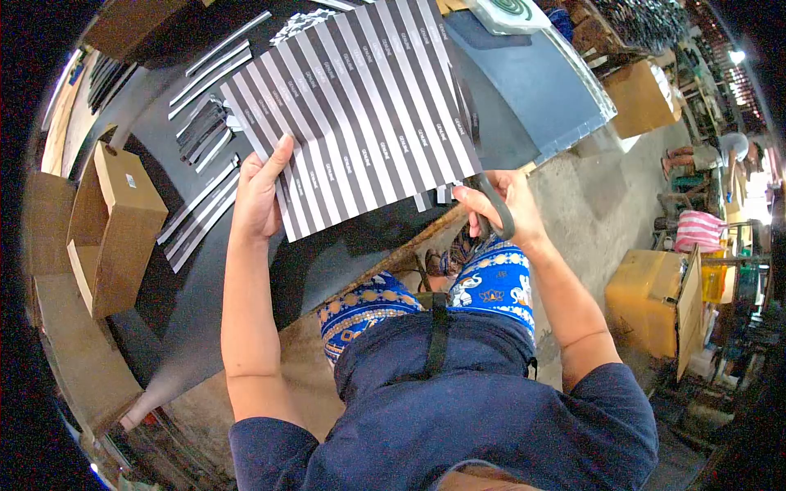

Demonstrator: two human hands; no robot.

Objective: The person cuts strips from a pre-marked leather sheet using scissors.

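A large sheet (360, 123) with black and white stripes and the printed word GENUINE is held up over the dark table (246, 278). My left hand (264, 190) grips its left edge, thumb on top. In my right hand (512, 200) is a pair of scissors (494, 204), fingers in the black handles. The scissor blades run up along the sheet's right edge, partly hidden behind it. Cut striped strips (201, 217) lie on the table left of my left hand, with a bunch of shorter strips (201, 131) above them.
An open cardboard box (127, 221) stands at the table's left side. A blue-grey panel (532, 82) lies at upper right, with a white plastic-wrapped item (512, 12) at its top. More boxes (643, 299) stand on the concrete floor at right. Another person (708, 155) is in the background.
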